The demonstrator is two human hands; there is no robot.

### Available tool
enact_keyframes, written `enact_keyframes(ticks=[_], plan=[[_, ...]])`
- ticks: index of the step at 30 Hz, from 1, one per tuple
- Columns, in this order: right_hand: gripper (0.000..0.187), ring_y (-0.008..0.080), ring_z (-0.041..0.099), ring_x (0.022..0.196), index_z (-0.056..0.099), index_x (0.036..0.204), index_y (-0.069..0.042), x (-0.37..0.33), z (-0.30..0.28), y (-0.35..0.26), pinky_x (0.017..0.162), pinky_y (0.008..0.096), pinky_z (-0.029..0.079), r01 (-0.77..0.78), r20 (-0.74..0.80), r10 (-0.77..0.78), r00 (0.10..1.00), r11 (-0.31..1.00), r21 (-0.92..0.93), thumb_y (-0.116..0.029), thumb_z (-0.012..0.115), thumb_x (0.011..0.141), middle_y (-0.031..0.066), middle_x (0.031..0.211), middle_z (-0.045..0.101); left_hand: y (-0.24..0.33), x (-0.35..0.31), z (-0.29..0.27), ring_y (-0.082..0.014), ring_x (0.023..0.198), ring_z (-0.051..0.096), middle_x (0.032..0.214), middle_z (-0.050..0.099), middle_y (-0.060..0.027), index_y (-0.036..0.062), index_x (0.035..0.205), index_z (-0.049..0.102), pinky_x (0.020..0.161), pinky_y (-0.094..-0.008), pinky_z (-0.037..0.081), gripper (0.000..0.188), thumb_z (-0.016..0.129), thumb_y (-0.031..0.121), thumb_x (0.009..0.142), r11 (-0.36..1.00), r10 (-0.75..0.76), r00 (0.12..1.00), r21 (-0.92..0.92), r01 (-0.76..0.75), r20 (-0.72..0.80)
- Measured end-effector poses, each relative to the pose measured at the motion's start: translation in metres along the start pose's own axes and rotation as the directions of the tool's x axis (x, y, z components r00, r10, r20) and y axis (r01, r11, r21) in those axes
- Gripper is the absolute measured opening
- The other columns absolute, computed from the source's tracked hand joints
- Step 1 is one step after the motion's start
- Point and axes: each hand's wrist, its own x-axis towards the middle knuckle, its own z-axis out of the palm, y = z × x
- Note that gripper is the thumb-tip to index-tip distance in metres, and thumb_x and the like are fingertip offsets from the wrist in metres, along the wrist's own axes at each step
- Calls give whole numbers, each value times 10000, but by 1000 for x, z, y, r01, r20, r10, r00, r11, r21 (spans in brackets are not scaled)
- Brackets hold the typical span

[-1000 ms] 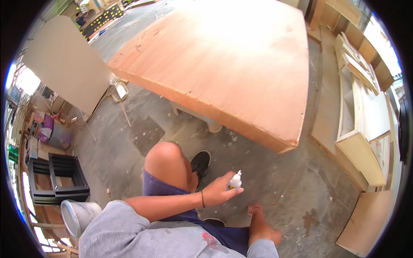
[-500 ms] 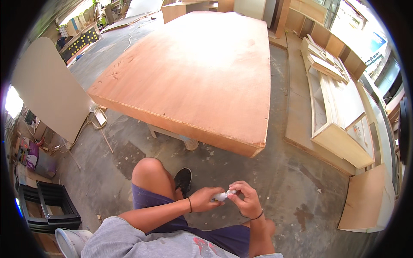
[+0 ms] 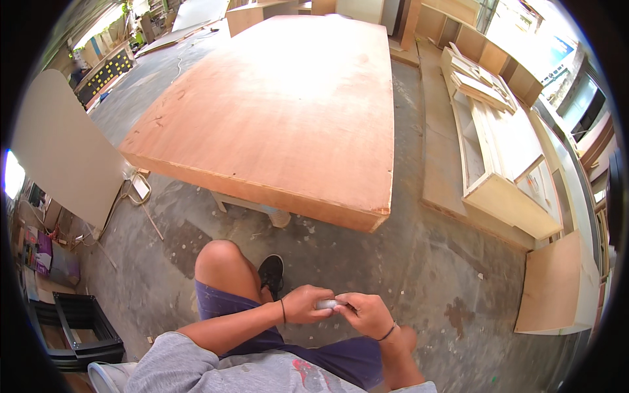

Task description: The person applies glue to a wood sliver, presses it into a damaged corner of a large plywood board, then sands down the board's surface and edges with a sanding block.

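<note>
My left hand [image 3: 304, 304] is closed around a small white bottle [image 3: 325, 304], held sideways over my lap. The thumb and fingers of my right hand [image 3: 368, 316] pinch together at the bottle's narrow end; any cap there is hidden by the fingertips. Just beyond my hands stands a large, flat wooden panel box [image 3: 275, 137] with a reddish-brown plywood top, its near corner pointing toward me. Bright glare washes out the far part of that top.
A low support [image 3: 242, 202] shows under the panel box. On the right, pale wooden cabinet frames [image 3: 511, 203] lie on a long board. A white board [image 3: 65, 147] leans at left, near black frames [image 3: 78, 331] and a white bucket [image 3: 108, 376].
My right hand has turned, and its fingers have closed down onto the bottle's end. My view has shifted slightly, so the surroundings sit a little farther left.
</note>
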Motion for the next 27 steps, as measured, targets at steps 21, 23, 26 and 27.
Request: enact_keyframes(ticks=[21,23,26,27], plan=[[185,220,611,611,605,976,-28,8,-8,-18,575,300,476,-2,53,7,999,997,-77,-63,656,801,135,750,626,3,13,-10,-354,649,599,680,604,-160,45,801,614,565,-408,449,195,674,172,666,998,57,995,-17,-58,-76],[199,257,602,645,603,987,-36,9,-10,-23,577,334,475,29,83,-19,996,992,-124,-82,651,800,124,751,618,5,9,-11,-342,638,600,668,604,-146,48,786,613,559,-401,447,184,675,172,664,992,76,994,-96,-84,-78],[200,284,589,673,605,985,-51,13,-7,-31,568,368,470,122,92,-101,991,959,-255,-107,645,797,103,744,607,9,4,-13,-335,622,596,651,598,-137,50,763,603,551,-395,444,175,676,177,668,993,70,990,-82,-80,-122],[188,274,585,668,608,970,-57,14,-6,-32,557,369,467,185,82,-166,983,922,-339,-114,643,795,93,736,605,9,2,-14,-335,617,594,646,596,-137,49,754,598,549,-395,444,174,678,179,670,994,71,989,-72,-81,-129]])
